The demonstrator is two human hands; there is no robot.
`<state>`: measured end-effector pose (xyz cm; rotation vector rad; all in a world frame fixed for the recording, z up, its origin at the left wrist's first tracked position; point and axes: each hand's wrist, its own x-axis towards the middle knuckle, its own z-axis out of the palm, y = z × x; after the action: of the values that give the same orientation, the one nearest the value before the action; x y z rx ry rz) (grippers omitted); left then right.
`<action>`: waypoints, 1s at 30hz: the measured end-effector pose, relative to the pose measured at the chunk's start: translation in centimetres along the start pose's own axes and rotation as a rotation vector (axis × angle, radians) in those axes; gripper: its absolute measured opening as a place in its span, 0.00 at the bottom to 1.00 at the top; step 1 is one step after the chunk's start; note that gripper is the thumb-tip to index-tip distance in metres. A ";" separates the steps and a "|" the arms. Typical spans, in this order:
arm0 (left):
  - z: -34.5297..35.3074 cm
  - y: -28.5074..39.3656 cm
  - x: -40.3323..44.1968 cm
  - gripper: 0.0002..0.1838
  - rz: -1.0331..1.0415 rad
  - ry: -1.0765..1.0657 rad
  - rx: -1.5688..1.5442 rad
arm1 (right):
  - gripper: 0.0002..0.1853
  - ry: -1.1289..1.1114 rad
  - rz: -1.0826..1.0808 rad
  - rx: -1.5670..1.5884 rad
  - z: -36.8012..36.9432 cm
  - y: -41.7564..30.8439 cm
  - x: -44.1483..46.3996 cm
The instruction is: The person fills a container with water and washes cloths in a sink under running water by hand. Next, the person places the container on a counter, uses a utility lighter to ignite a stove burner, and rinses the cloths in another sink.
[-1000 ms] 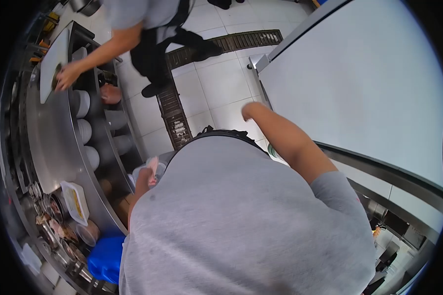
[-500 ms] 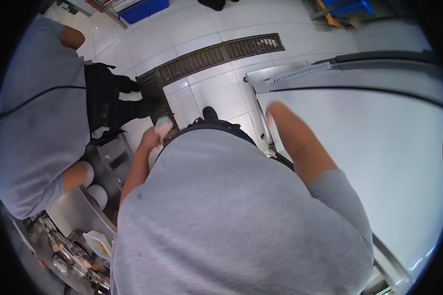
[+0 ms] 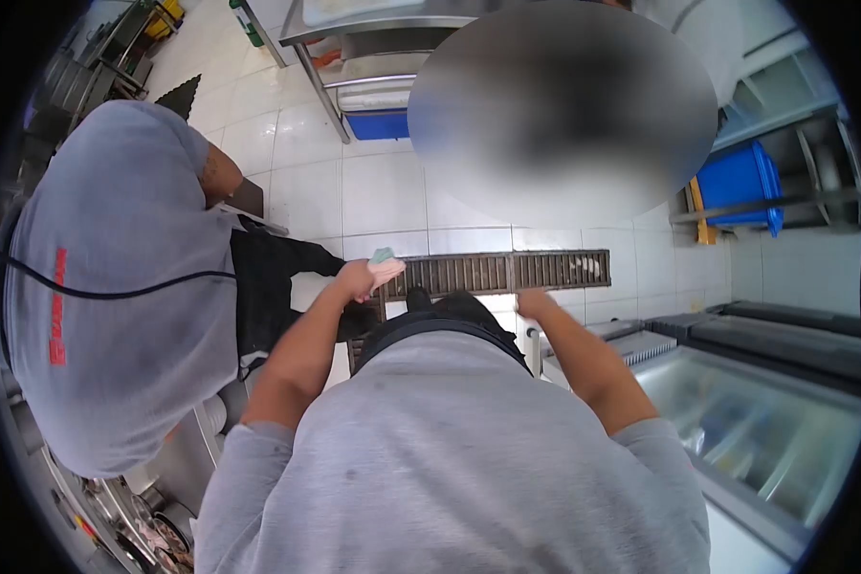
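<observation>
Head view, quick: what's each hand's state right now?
Left hand: closed, holding a pink-and-green item, possibly a cloth.
Right hand: no held item visible; open or closed cannot be told.

A grey oval blur (image 3: 564,115) covers the upper middle; the pink-and-green object (image 3: 386,272) in the left hand (image 3: 355,279) is too small to identify.

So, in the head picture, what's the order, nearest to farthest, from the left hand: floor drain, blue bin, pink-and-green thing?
1. Pink-and-green thing: held in the left hand.
2. Floor drain: on the floor below.
3. Blue bin: far over to the right.
</observation>
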<state>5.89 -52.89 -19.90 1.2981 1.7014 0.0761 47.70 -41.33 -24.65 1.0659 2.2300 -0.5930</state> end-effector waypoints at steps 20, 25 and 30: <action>-52.8 -16.6 18.7 0.30 -0.582 0.122 -0.001 | 0.20 0.299 -0.709 0.270 -58.2 -26.4 45.1; -58.6 -24.4 8.7 0.24 -0.919 0.275 -0.540 | 0.19 0.226 -0.962 0.147 -71.4 -44.8 51.5; -57.1 -49.4 21.6 0.29 -0.354 0.130 -0.056 | 0.21 0.082 -0.752 0.002 -71.7 -49.5 63.6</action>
<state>-68.76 -30.91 -30.25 0.9521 2.0015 -0.0001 -46.88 8.06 -8.70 0.2108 2.6803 -0.8593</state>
